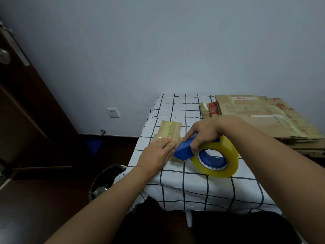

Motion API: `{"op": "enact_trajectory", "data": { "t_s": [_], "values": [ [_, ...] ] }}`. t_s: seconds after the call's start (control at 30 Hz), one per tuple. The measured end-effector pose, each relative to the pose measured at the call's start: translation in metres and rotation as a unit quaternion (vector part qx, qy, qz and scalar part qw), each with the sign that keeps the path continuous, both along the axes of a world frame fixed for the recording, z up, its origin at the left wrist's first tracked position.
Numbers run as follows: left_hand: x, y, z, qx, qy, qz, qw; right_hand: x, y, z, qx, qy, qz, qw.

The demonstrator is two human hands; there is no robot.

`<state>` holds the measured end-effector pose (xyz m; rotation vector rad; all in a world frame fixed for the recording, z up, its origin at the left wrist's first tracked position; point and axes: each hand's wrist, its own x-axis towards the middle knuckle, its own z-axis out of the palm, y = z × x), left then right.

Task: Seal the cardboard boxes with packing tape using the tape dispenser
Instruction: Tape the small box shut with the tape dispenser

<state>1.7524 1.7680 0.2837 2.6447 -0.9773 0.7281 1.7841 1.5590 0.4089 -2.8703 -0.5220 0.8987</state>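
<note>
A small flat cardboard box lies on the checked tablecloth near the table's left side, with shiny tape across its top. My left hand rests flat on the box's near end, fingers stretched out, pressing it down. My right hand grips the blue tape dispenser, whose front end touches the box's near right edge. The dispenser carries a large yellowish roll of tape that stands on the cloth beside the box.
A stack of flattened cardboard boxes fills the table's back right. The table has a white cloth with a black grid. A bin with a dark liner stands on the floor at the left, near a dark wooden door.
</note>
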Motion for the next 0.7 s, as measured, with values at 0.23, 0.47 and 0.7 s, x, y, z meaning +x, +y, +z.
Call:
{"op": "enact_trajectory", "data": {
  "t_s": [0.23,0.47,0.7],
  "values": [
    [0.002,0.003,-0.010,0.003,-0.010,0.009,1.000,-0.017,-0.037,-0.014,-0.019,0.002,-0.022,1.000],
    [-0.002,0.002,-0.011,-0.001,0.009,0.003,1.000,-0.028,-0.063,-0.017,0.193,-0.190,-0.162,0.949],
    [-0.006,-0.001,-0.007,0.036,0.033,0.006,0.999,-0.037,-0.029,-0.071,0.263,-0.282,-0.280,0.879]
  ]
}}
